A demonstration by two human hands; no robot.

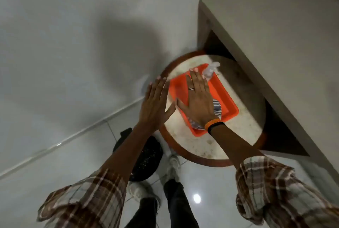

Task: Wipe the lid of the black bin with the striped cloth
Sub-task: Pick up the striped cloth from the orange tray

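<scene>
The striped cloth lies in an orange tray on a small round table; most of it is hidden under my right hand. That hand is held flat above the tray with fingers spread, holding nothing. My left hand is also flat and spread, over the table's left edge, empty. The black bin stands on the floor below my left forearm, which hides part of its lid.
A clear spray bottle lies at the far end of the tray. A grey desk with a dark recess stands right of the table. My shoes are on glossy tiles beside the bin. A white wall is at left.
</scene>
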